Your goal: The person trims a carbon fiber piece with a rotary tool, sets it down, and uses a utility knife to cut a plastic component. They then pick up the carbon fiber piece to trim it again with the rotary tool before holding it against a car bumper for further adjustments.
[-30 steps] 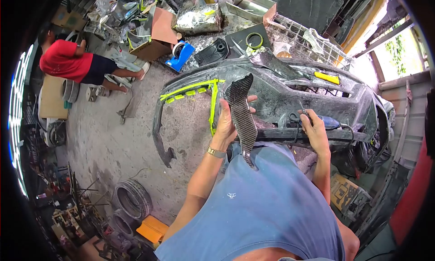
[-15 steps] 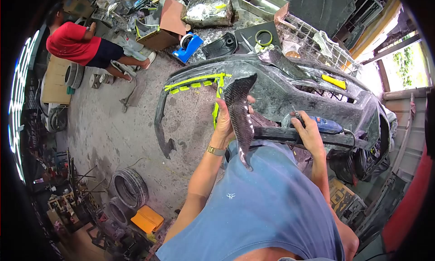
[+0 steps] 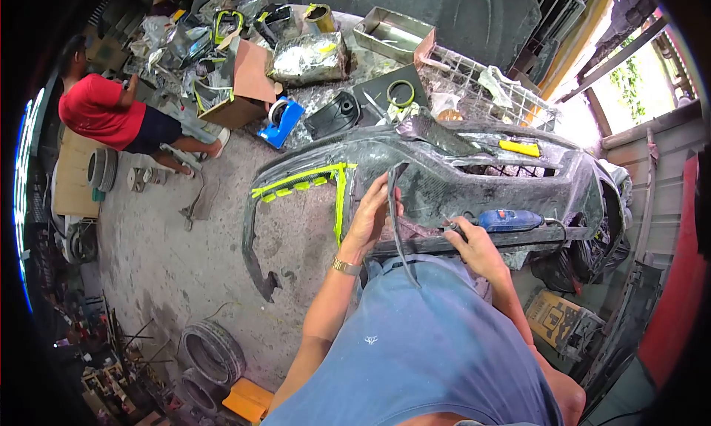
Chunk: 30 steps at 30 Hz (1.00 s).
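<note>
My left hand (image 3: pixel 370 219) grips a curved carbon-fibre trim piece (image 3: pixel 395 230), now turned edge-on so it looks like a thin dark strip running from the bumper down to my shirt. My right hand (image 3: pixel 474 247) holds a blue rotary tool (image 3: pixel 507 220) with its tip close to the piece. Both hands are in front of a dark carbon-fibre car bumper (image 3: pixel 459 170) with yellow-green tape (image 3: pixel 304 180) on its left part and a yellow strip (image 3: pixel 518 148) on top.
A person in a red shirt (image 3: pixel 100 115) crouches at the far left on the concrete floor (image 3: pixel 170 233). Behind the bumper lie a blue tape dispenser (image 3: pixel 279 122), a cardboard box (image 3: pixel 241 85), a metal tray (image 3: pixel 392 34) and a wire rack (image 3: pixel 481 82). Tyres (image 3: pixel 215 348) lie lower left.
My left hand has rotated the trim piece from its broad woven face to edge-on. My right hand with the rotary tool has moved left and down toward it. The view shifted slightly.
</note>
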### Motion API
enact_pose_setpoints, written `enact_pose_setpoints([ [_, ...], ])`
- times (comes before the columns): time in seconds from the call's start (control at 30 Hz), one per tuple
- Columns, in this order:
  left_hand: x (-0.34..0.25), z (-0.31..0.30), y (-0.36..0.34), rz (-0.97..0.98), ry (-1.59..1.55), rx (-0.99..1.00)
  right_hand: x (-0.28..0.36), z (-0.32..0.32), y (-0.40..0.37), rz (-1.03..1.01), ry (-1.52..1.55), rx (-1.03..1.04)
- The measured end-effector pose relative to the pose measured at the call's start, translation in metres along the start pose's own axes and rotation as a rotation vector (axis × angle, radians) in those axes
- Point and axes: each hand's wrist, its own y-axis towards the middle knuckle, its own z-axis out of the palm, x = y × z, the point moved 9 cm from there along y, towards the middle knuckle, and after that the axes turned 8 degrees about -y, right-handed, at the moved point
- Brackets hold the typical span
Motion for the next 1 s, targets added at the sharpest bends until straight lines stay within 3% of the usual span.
enact_pose_setpoints([
  [0.07,0.005,-0.004,0.0,-0.009,0.01,-0.01,0.005,0.0,0.003,-0.02,-0.017,-0.006],
  [0.13,0.007,-0.006,-0.001,-0.01,-0.018,-0.018,0.017,-0.006,0.003,-0.165,-0.033,-0.105],
  [0.3,0.009,-0.003,-0.011,-0.051,0.065,-0.055,0.039,-0.007,0.011,-0.157,-0.201,-0.078],
  [0.37,0.011,-0.002,-0.014,-0.055,0.09,-0.068,0.058,-0.007,0.011,-0.368,-0.278,-0.135],
  [0.47,0.013,0.004,-0.017,-0.051,0.082,-0.086,0.075,-0.01,0.012,-0.458,-0.292,-0.175],
  [1.0,0.016,0.018,-0.016,-0.073,0.102,-0.047,0.081,-0.012,0.021,-0.466,-0.447,-0.122],
])
